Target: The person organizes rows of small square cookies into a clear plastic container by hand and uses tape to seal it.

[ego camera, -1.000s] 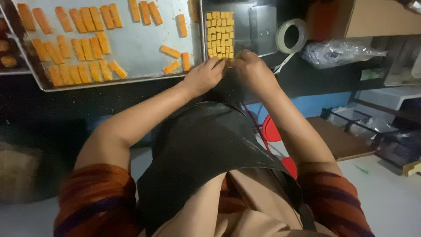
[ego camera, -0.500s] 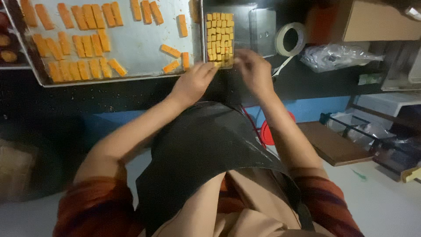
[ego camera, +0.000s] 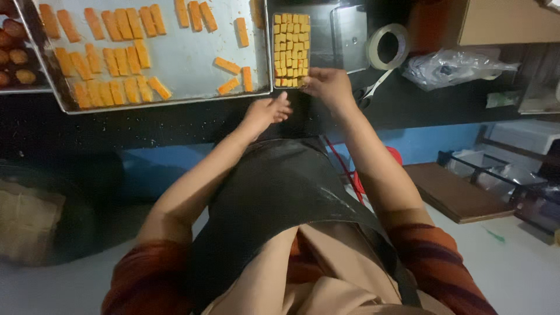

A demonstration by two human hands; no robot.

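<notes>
A narrow clear tray point(ego camera: 291, 49) packed with rows of small yellow-orange pieces lies on the dark counter. My right hand point(ego camera: 326, 86) grips its near edge, fingers curled on the rim. My left hand point(ego camera: 267, 111) hovers flat just below and left of the tray, fingers together, holding nothing. To the left a large metal baking sheet point(ego camera: 181, 64) carries several orange sticks point(ego camera: 119, 58) in loose rows.
A roll of tape point(ego camera: 388, 45) and a crumpled clear plastic bag point(ego camera: 455, 67) sit right of the tray. A cardboard box point(ego camera: 501, 20) stands at the back right. Another tray with brown round pieces point(ego camera: 14, 58) is far left. A wooden board point(ego camera: 455, 192) lies on the floor.
Both hands have moved from the counter's front edge. My right hand reached up to the small tray's near edge; my left hand spread flat beside it.
</notes>
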